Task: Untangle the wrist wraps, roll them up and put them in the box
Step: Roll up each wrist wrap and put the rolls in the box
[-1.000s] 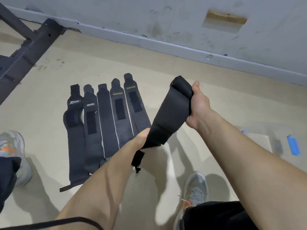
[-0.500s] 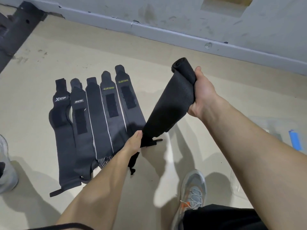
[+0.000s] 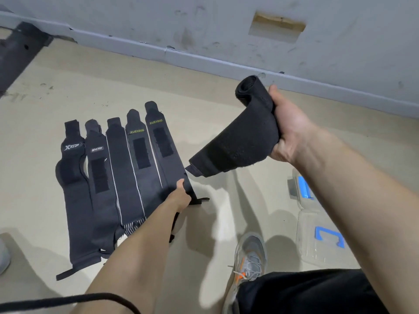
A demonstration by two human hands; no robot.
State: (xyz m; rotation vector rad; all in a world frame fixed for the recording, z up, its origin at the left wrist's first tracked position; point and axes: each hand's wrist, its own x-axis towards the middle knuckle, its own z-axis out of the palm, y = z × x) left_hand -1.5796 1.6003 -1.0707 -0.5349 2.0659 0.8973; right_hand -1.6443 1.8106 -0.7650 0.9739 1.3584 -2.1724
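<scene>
R hand (image 3: 289, 134) grips a part-rolled wrap (image 3: 238, 143) in air, right of five flat wraps (image 3: 125, 177). L hand (image 3: 181, 197) on rightmost one's near end; grip unclear.

Likely a gym corner: scuffed grey wall (image 3: 340, 53), beige floor (image 3: 68, 91), black steel frame (image 3: 15, 55), wrist wraps (image 3: 127, 168).

The person wears black shorts (image 3: 306, 293) and a grey sneaker (image 3: 249, 257) with orange accents.

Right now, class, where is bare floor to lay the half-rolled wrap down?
Free: floor between the five flat wraps and the skirting board; floor between the rightmost flat wrap and the clear box, beyond the grey shoe. Crowded: the row itself, left hand at its right edge.
</scene>
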